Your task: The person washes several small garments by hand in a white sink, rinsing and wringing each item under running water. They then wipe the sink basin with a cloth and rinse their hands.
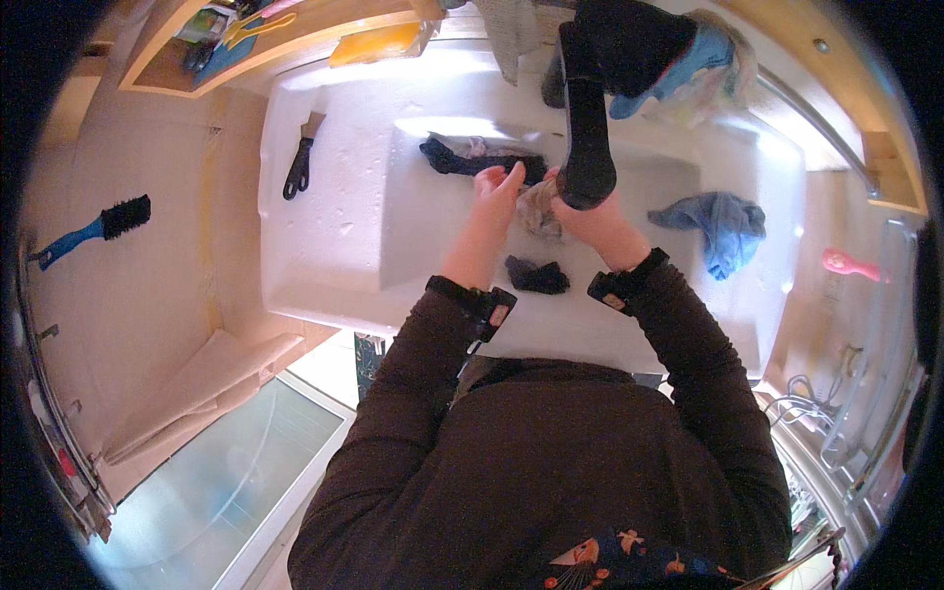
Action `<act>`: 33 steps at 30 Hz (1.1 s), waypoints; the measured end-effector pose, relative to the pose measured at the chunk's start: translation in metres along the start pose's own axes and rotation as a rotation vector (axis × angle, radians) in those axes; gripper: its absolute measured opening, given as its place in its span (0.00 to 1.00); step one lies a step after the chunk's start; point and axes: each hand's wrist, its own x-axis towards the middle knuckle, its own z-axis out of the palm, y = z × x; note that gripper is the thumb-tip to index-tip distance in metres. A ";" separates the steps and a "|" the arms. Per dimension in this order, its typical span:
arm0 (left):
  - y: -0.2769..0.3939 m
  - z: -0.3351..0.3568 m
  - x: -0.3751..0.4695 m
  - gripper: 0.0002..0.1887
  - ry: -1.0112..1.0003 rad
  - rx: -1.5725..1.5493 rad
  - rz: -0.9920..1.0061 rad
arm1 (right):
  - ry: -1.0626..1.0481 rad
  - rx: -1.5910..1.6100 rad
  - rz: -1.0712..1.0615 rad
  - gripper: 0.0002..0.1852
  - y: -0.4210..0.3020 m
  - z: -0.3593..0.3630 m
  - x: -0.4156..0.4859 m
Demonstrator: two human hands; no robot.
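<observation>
Over the basin of a white sink (324,258), my left hand (495,199) has its fingers at a dark cloth item (472,162), like a sock, spread at the back of the basin. My right hand (597,228) is beside it, its fingers partly hidden behind the black faucet (588,147). A pale, wet cloth (538,210) hangs between my hands; which fingers hold it is hard to tell. A small dark cloth (538,276) lies nearer me, and a blue cloth (719,228) lies to the right.
A black-handled scraper (299,166) lies on the sink's left ledge. A blue-handled brush (96,230) hangs at the far left, a pink brush (852,264) at the right. The faucet juts over the basin. Wooden shelves (295,37) border the back; a metal rail (818,136) runs at the back right.
</observation>
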 end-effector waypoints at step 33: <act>-0.036 0.027 -0.009 0.34 -0.615 0.261 -0.034 | -0.239 0.819 0.293 0.16 0.014 0.007 0.013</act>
